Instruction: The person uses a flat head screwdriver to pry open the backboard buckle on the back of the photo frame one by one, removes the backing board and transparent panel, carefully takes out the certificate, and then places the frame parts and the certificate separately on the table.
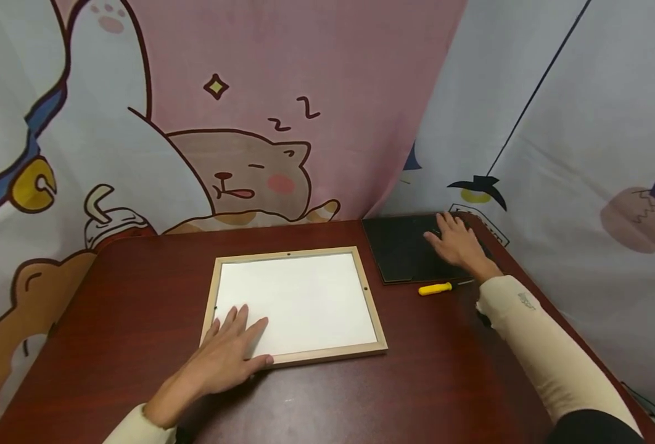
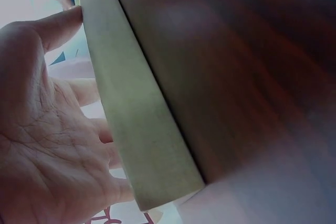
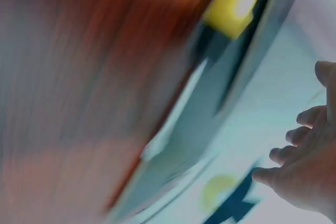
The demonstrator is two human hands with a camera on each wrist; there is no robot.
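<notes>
The left hand [image 1: 224, 357] is spread, its thumb at the near edge of the wooden frame [image 1: 327, 354] and its fingers reaching over the near left corner; the rest of the frame lies flat on the surface [image 1: 139, 296], ahead and to the right of that hand, with a white sheet [image 1: 300, 302] filling its middle. The right hand [image 1: 456, 242] is also spread, pinching nothing, above the dark panel [image 1: 399, 246], which extends beneath it and out to its left; the right wrist view shows a gap between fingers and panel edge, though whether the palm touches anything I cannot tell. Just on the near side of the panel, left of the right wrist, lies a yellow-handled screwdriver [image 1: 435, 288], not held. The step in hand looks like steadying the frame on one side while reaching for the panel on the other. If so, the next move calls for the right hand to lower and get fingertips under a panel edge, clear of the screwdriver, while the left keeps the frame from sliding.
</notes>
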